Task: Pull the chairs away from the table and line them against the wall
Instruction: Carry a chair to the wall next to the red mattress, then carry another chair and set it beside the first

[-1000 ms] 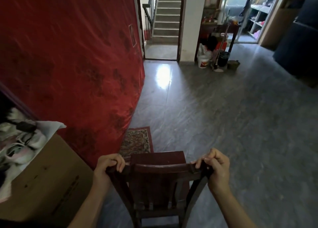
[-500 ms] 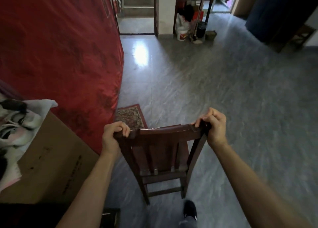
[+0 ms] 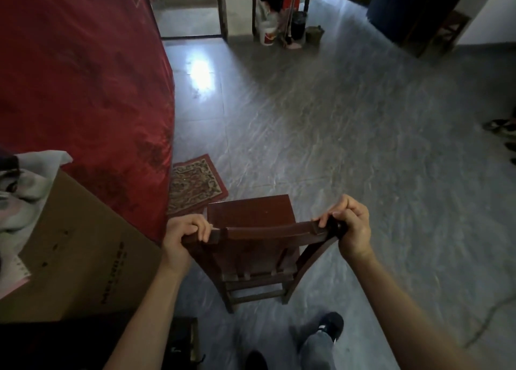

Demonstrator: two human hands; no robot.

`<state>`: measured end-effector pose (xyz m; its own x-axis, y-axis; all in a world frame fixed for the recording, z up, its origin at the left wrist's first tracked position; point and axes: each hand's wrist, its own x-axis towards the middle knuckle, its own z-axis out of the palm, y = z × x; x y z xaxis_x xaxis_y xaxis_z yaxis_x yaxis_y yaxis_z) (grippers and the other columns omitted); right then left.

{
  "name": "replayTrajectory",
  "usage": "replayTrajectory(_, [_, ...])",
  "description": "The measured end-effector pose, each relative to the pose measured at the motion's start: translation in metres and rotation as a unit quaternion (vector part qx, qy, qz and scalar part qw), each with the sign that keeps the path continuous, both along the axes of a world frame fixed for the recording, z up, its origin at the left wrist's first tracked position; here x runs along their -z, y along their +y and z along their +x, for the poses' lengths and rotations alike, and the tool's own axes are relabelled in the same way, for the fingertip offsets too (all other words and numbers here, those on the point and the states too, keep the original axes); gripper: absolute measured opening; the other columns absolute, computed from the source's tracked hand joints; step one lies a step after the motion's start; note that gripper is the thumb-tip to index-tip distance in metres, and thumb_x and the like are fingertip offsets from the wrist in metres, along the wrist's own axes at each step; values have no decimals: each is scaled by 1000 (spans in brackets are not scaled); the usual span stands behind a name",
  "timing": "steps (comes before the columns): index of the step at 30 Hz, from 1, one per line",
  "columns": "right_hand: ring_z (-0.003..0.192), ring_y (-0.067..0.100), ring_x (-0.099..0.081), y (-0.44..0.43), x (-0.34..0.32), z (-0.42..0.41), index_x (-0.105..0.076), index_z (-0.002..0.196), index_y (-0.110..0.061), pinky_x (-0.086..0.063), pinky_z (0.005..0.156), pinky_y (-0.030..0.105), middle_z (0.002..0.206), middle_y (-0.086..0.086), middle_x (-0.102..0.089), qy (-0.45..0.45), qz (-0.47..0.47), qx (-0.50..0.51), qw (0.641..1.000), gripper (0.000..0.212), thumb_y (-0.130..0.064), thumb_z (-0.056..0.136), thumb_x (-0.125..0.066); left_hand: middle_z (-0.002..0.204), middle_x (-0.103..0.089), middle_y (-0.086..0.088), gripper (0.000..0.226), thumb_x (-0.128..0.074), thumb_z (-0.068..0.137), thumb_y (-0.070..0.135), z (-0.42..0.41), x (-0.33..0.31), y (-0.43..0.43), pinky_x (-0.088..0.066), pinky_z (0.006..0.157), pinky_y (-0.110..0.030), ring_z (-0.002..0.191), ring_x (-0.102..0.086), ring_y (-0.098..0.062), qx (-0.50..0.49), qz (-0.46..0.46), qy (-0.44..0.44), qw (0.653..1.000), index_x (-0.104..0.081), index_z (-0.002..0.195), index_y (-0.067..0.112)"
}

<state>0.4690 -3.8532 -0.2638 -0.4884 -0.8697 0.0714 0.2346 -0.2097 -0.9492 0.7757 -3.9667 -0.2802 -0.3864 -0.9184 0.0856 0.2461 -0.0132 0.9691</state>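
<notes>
**A:** What are we holding?

**B:** We are holding a dark wooden chair point(image 3: 251, 216) by the top bar of its back. The left hand point(image 3: 185, 234) is curling tight around the left end of the bar. The right hand point(image 3: 350, 228) is curling tight around the right end.

**A:** Where is the chair sitting?

**B:** It is standing on the grey floor point(image 3: 349, 135), right in front of us, with its seat pointing away from us. We are seeing a big red cloth point(image 3: 83, 90) hanging just to its left. A small patterned rug point(image 3: 195, 185) is lying near the seat, partly under the cloth. We cannot tell if all the legs are touching the floor.

**A:** Are we reading any words?

**B:** We are spotting dark print on the side of the brown cardboard box point(image 3: 75, 247) at our left, but it is too blurry to read. A white bucket point(image 3: 267, 36) far across the room is showing a red mark, and that is too small to read.

**A:** What is down low?

**B:** We are seeing a black shoe point(image 3: 332, 325) on the floor just behind the chair.
</notes>
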Motion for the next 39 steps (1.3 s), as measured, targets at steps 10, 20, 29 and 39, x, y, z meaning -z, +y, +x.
replayTrajectory(10, [73,36,-63,84,31,20,-60,79,2,-52,71,38,76,26,-69,-1,71,-12,997,14,-5,79,-49,51,-50,-14,25,-46,67,16,28,19,83,-43,73,-31,59,-48,-26,25,28,-38,999,-51,47,2])
replayTrajectory(20, [97,31,-75,97,7,12,-69,87,0,-53,90,38,97,19,-79,-11,90,-54,994,27,8,87,-44,90,-78,-9,33,-46,67,14,39,-4,101,-53,81,-29,89,-71,-23,-45,25,-142,989,-77,79,14])
replayTrajectory(29, [125,40,-62,148,-64,-23,-62,126,0,-46,107,51,130,23,-68,-105,30,12,994,40,-15,91,-51,125,-70,-21,34,-39,95,15,-66,-96,113,-54,96,-44,110,-71,-31,0,78,43,996,-65,116,6])
replayTrajectory(39, [95,28,-71,221,-116,-94,-61,128,-10,-53,80,35,121,16,-74,-94,-12,224,970,45,-30,89,-51,121,-76,-10,45,-25,110,28,-235,-135,119,-54,89,-41,108,-72,-27,240,93,6,966,-64,126,14])
